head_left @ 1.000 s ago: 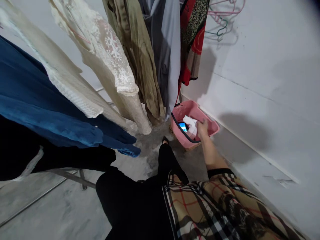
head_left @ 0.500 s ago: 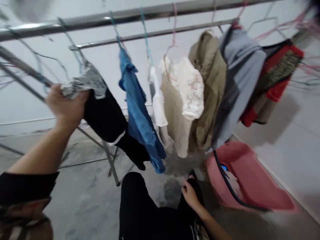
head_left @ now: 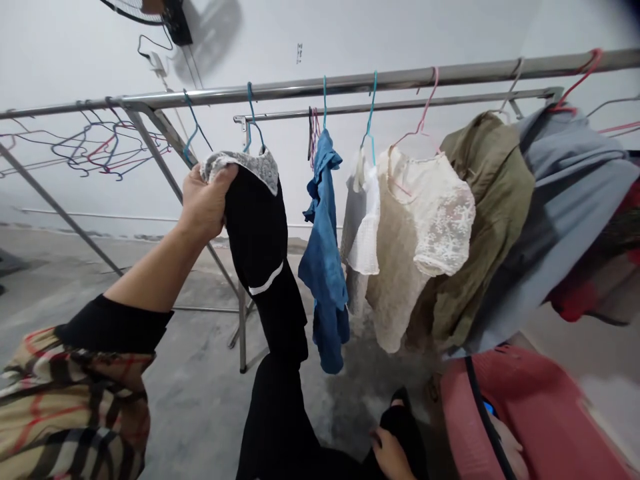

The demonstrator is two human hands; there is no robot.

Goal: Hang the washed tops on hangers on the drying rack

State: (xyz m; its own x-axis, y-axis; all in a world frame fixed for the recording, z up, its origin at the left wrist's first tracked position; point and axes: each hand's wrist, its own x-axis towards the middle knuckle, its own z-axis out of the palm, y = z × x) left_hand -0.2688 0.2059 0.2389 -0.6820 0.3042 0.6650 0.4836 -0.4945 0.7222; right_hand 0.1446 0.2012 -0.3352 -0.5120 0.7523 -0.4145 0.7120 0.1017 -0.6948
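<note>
My left hand is raised and closed on the lace collar of a black garment that hangs on a blue hanger from the steel rack rail. My right hand is low at the bottom edge, resting on my black trouser leg; its fingers look curled and nothing shows in them. To the right on the rail hang a blue shirt, a cream lace top, an olive garment and a grey one.
A pink laundry basket sits on the floor at the lower right with white cloth inside. Several bare wire hangers hang on the left rail. The rack's slanted legs stand on the concrete floor. A wall fan is mounted above.
My view has lifted from the basket to the rack. My right hand left the basket and dropped to my leg. My left hand came up holding the black garment's collar.
</note>
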